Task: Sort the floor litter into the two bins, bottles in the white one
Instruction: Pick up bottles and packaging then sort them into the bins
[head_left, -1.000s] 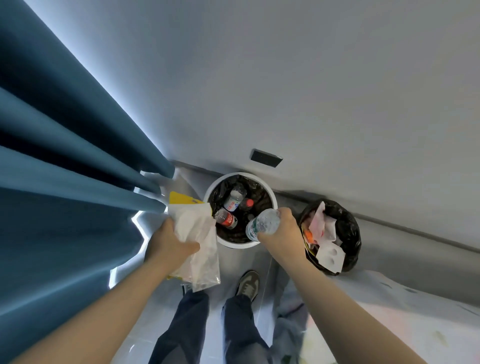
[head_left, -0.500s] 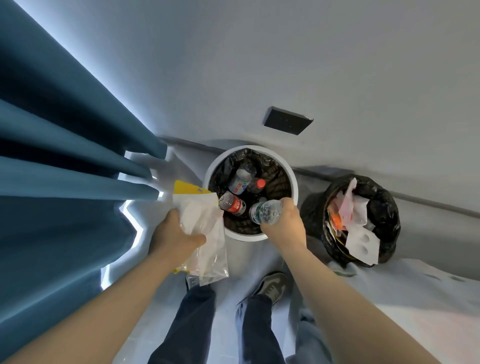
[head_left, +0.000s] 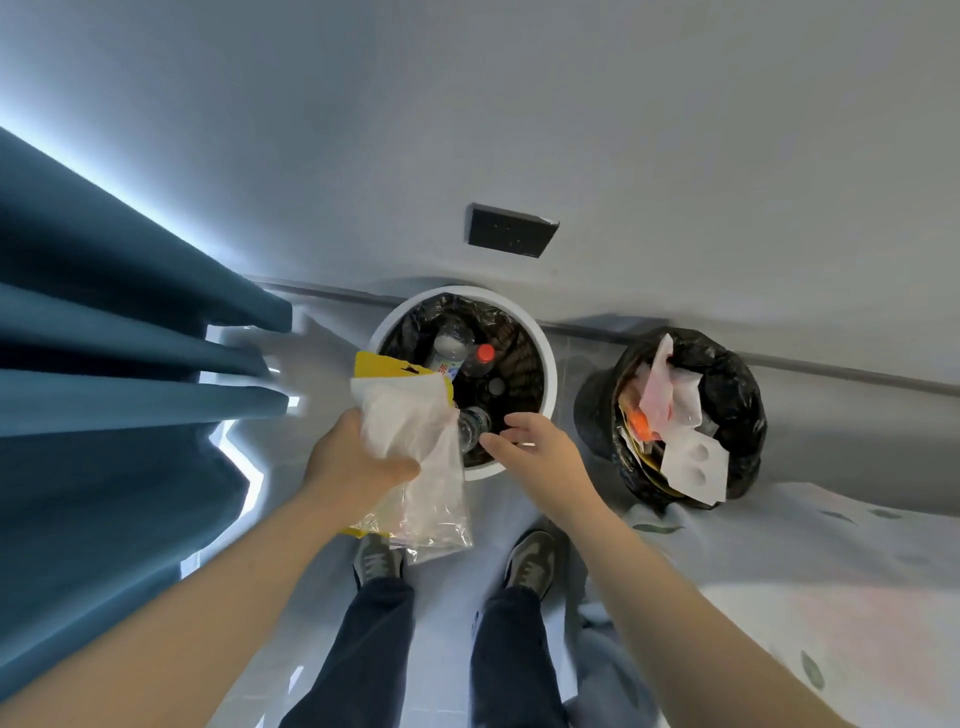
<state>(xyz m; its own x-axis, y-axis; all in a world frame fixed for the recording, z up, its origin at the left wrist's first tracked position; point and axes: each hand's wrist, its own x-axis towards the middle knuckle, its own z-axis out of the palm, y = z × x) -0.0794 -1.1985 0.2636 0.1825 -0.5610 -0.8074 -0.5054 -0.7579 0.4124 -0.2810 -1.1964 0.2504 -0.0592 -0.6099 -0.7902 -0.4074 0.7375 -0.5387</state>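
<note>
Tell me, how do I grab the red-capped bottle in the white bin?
Pinch the bottle by its neck, just under the red cap, coming straight down from above. It sits cap-up, body sunk among other bottles, and the wall of the white bin blocks sideways reach.

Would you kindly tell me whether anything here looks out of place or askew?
Mostly tidy, but the white moulded card sticks out over the near rim of the black bin and may slip out; the bottles sit inside the white bin.

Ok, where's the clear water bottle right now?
Head view: the clear water bottle is in the mouth of the white bin by its near rim, between the plastic bags in the left hand and the open right hand.
</note>
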